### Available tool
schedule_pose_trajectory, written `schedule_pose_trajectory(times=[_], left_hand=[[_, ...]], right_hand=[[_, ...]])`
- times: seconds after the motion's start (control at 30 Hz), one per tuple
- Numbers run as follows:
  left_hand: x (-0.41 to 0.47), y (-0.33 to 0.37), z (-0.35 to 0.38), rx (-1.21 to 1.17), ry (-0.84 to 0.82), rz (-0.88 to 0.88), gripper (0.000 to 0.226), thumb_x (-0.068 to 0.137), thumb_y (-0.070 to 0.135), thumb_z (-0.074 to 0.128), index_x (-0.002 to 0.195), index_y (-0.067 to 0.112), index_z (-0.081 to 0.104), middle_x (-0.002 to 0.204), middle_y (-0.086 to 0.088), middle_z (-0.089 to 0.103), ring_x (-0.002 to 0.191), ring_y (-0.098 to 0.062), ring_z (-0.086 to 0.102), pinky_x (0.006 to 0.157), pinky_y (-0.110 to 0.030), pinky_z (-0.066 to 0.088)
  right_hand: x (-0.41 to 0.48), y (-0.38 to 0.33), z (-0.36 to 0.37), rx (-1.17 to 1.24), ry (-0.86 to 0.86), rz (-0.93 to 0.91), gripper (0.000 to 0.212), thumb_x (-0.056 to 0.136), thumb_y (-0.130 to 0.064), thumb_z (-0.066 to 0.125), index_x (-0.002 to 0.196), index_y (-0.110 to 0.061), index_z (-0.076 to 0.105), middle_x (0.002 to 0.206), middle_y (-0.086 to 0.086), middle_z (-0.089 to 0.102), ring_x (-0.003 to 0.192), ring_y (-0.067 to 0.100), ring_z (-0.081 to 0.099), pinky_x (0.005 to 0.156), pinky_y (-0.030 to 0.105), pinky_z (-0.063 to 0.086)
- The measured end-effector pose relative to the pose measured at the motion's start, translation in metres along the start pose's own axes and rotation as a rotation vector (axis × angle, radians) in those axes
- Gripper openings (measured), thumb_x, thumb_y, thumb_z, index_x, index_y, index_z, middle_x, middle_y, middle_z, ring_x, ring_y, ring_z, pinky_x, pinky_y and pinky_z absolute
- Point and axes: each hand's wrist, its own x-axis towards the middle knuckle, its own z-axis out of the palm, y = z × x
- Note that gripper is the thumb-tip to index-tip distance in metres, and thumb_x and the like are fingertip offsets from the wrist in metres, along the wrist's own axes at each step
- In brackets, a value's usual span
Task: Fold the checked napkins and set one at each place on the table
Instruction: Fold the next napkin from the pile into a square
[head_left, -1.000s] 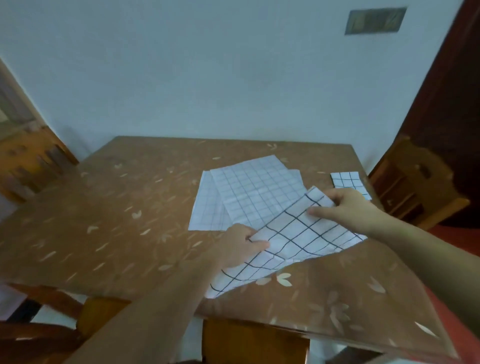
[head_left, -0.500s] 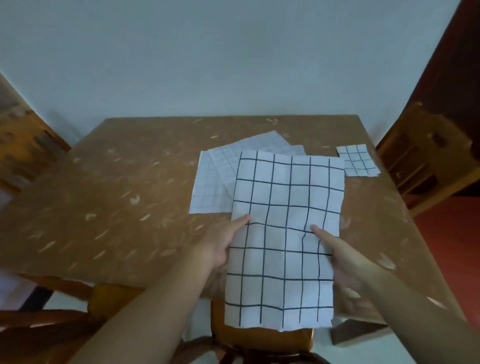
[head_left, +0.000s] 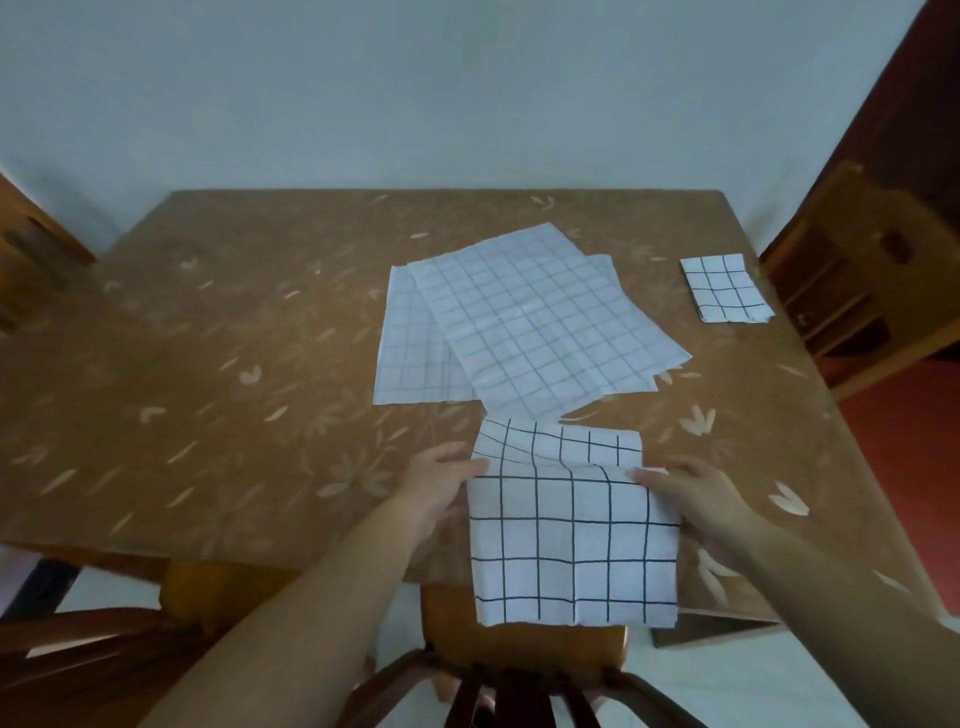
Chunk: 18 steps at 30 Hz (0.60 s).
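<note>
A white napkin with bold dark checks (head_left: 571, 540) lies at the near edge of the brown table (head_left: 234, 415), its lower part hanging over the edge. Its far end is doubled back toward me in a soft fold. My left hand (head_left: 441, 480) grips its left edge and my right hand (head_left: 691, 493) grips its right edge at the fold. Behind it lies a loose pile of unfolded checked napkins (head_left: 524, 322), faint side up. A small folded checked napkin (head_left: 724, 288) sits at the right-hand place.
A wooden chair (head_left: 519, 670) stands right below me against the table. Another chair (head_left: 857, 270) is at the right side, and one more (head_left: 31, 270) at the left. A pale wall runs behind the table's far edge.
The napkin went from tilted on the pile to held up flat, and is now laid down nearer me with its far end folding over. Both hands moved to its side edges.
</note>
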Motion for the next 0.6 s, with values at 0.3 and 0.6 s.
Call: schedule_pose_trajectory(times=[0.3,0.6], left_hand=[[-0.009,0.026,0.001,0.684,-0.125,0.4,0.047,0.083,0.007,0.069,0.125,0.028,0.059,0.129,0.012,0.046,0.085,-0.009,0.059,0.062,-0.013,0.045],[-0.035,0.053,0.002,0.728,0.09,0.603,0.029,0.085,0.024,0.072,0.112,0.032,0.063,0.092,0.011,0.06,0.087,-0.003,0.055,0.063,-0.008,0.033]], right_hand=[[-0.01,-0.029,-0.004,-0.441,0.013,-0.214,0.05,0.076,-0.015,0.08,0.121,-0.024,0.058,0.103,0.009,0.063,0.084,0.02,0.061,0.069,0.024,0.045],[-0.042,-0.057,-0.027,-0.702,0.146,-0.471,0.029,0.082,-0.01,0.07,0.073,-0.033,0.057,0.074,-0.015,0.059,0.07,0.0,0.054,0.055,0.016,0.035]])
